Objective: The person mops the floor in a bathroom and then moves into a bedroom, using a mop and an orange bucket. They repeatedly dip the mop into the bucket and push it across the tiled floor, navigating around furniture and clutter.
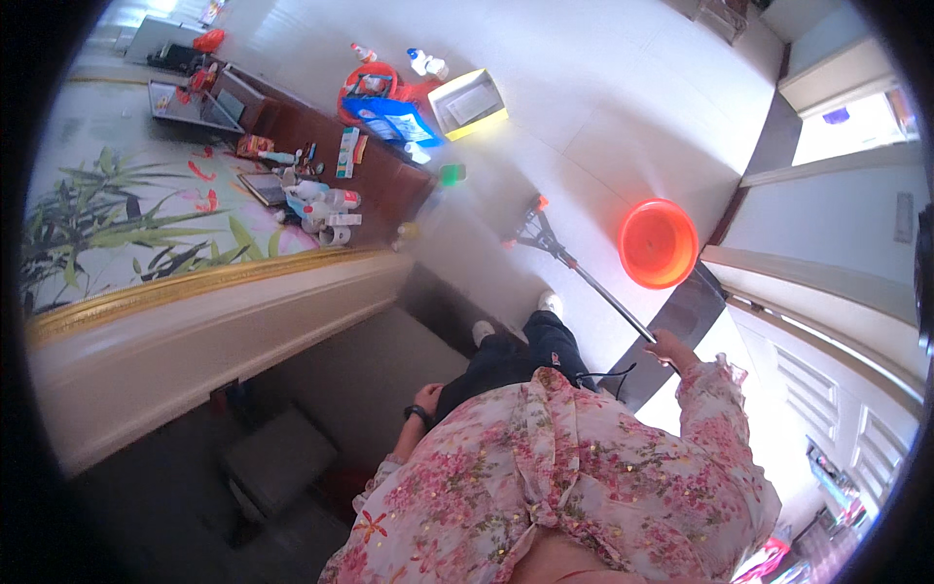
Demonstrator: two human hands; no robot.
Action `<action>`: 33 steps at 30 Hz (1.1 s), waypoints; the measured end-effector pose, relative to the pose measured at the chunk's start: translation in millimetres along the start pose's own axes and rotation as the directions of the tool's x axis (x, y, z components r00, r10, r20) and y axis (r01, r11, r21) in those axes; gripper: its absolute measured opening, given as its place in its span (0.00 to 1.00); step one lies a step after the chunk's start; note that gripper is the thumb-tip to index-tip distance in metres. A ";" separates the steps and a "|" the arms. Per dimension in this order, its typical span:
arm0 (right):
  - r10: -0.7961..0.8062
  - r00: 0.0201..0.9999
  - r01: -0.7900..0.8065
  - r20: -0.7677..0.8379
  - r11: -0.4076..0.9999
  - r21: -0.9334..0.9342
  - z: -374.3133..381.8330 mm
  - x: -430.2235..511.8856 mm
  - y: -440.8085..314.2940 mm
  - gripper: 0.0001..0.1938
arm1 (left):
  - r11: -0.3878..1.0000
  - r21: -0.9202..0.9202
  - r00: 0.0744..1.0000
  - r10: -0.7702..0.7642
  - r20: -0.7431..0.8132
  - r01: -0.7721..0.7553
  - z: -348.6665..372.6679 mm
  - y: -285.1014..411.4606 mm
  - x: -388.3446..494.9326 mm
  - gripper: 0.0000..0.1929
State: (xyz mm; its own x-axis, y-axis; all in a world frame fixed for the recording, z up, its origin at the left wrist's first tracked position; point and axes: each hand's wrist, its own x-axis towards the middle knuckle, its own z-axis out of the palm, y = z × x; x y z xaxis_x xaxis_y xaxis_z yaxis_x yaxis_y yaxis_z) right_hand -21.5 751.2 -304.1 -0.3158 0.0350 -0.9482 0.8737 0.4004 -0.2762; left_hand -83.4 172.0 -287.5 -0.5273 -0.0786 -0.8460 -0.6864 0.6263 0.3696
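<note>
My right hand (670,349) is closed around the metal pole of a mop (603,292), whose dark folding frame with orange end parts (543,235) lies ahead on the light tiled floor. A round orange-red plastic basin (658,244) stands on the floor to the right of the pole. My left hand (429,398), with a dark band on the wrist, hangs beside my left thigh; its fingers are partly hidden and I cannot tell whether it holds anything.
A dark wooden cabinet (387,191) at the left bears bottles, boxes and a tray. Beyond it are a red basket (341,102), a blue bag (387,120), a yellow-edged box (478,133) and bottles (427,64). Door frames stand at the right; a gold-trimmed wall edge (219,281) runs left.
</note>
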 end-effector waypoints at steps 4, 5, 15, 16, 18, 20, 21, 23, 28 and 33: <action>-0.033 0.998 0.040 -0.060 0.993 0.115 25.1 -35.9 5.9 0.09 | 0.998 0.030 0.995 0.052 0.082 -0.054 -19.0 29.7 26.3 0.12; -0.016 0.997 0.030 -0.082 0.986 0.166 34.9 -44.8 8.6 0.08 | 0.995 0.052 0.993 0.083 0.085 -0.088 -24.5 38.4 30.9 0.12; 0.051 0.994 0.044 -0.100 0.648 0.761 144.0 -45.9 -54.7 0.10 | 0.956 0.008 0.855 0.260 0.449 -0.295 -65.2 177.5 83.5 0.13; 0.038 0.995 0.056 -0.095 0.577 0.815 155.4 -42.7 -70.0 0.09 | 0.926 0.039 0.804 0.306 0.509 -0.377 -70.3 192.1 85.2 0.13; 0.046 0.989 0.093 -0.140 0.545 0.834 178.1 -35.4 -102.6 0.10 | 0.848 0.040 0.650 0.374 0.662 -0.529 -85.1 219.9 82.9 0.17; 0.015 0.987 0.139 -0.161 0.429 0.893 199.6 -28.8 -131.0 0.12 | 0.698 0.020 0.460 0.450 0.766 -0.716 -95.7 250.1 69.8 0.19; 0.104 0.988 0.072 -0.112 0.328 0.942 209.5 -19.6 -148.9 0.12 | 0.587 0.005 0.360 0.489 0.795 -0.809 -97.6 261.7 57.3 0.20; 0.020 0.982 0.177 -0.188 0.261 0.949 231.9 -6.0 -177.9 0.09 | 0.482 -0.072 0.208 0.503 0.839 -0.873 -98.6 278.4 25.4 0.23; 0.127 0.971 0.226 -0.201 -0.226 0.948 272.4 49.6 -281.8 0.06 | 0.302 -0.328 -0.125 0.537 0.834 -0.895 -95.8 286.8 -43.2 0.30; 0.066 0.988 0.153 -0.138 -0.402 0.903 298.1 31.3 -361.0 0.04 | 0.368 -0.271 -0.034 0.538 0.842 -0.889 -124.6 274.3 -67.7 0.27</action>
State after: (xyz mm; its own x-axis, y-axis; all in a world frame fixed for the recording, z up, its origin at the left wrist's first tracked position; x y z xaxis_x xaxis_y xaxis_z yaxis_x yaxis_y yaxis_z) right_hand -236.5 334.8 -280.9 -0.3053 0.1876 -0.9336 -0.0660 -0.9822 -0.1758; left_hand -298.4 252.5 -81.0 0.0704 0.9929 -0.0960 0.0801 0.0903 0.9927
